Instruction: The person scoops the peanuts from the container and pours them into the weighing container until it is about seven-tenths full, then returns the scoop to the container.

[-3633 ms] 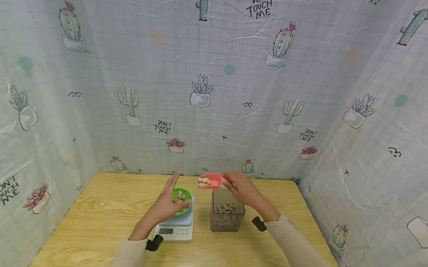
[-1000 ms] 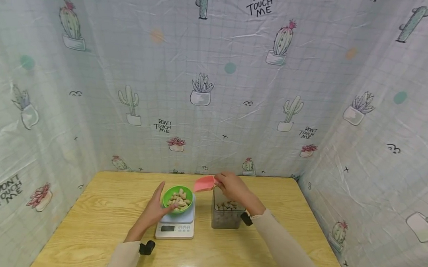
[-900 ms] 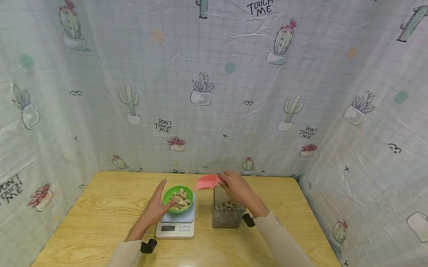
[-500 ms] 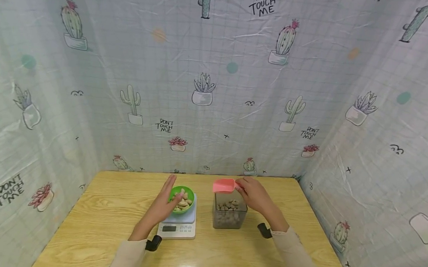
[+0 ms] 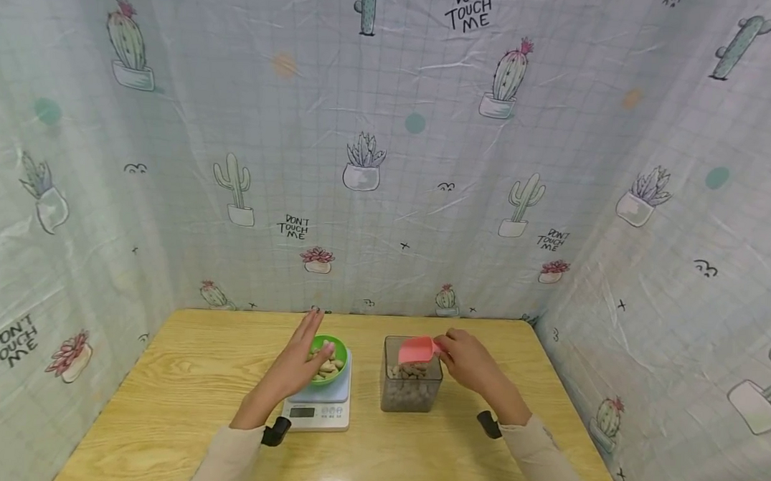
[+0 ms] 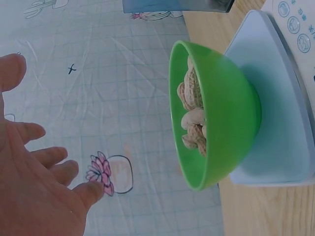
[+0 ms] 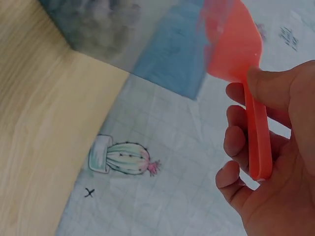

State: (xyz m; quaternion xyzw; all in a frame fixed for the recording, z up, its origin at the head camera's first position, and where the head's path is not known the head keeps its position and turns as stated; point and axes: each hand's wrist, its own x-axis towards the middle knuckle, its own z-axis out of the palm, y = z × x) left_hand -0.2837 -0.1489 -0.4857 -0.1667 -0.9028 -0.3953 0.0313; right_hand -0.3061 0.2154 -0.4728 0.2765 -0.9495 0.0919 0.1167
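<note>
My right hand (image 5: 467,359) grips the handle of a pink-red scoop (image 5: 416,349), whose blade dips into the mouth of a clear grey bin (image 5: 411,398). Unshelled peanuts (image 5: 400,372) lie in the bin beneath it. In the right wrist view the thumb and curled fingers wrap the scoop handle (image 7: 258,142). My left hand (image 5: 289,371) hovers beside a green bowl (image 5: 340,350) with its fingers extended, apart from the bowl in the left wrist view. Peanuts (image 6: 193,93) sit in the bowl, which stands on the pale blue plate of a kitchen scale (image 5: 335,414).
A wooden table (image 5: 172,389) carries everything. Behind and at both sides hangs a cactus-print curtain (image 5: 386,219). The scale stands left of the bin, with a gap between them. The scale display (image 5: 302,412) is too small to read.
The scoop, earlier holding peanuts near the bowl, has moved right and down into the bin's mouth. More peanuts show in the bowl. My left hand swung slightly left, then back over the bowl's edge.
</note>
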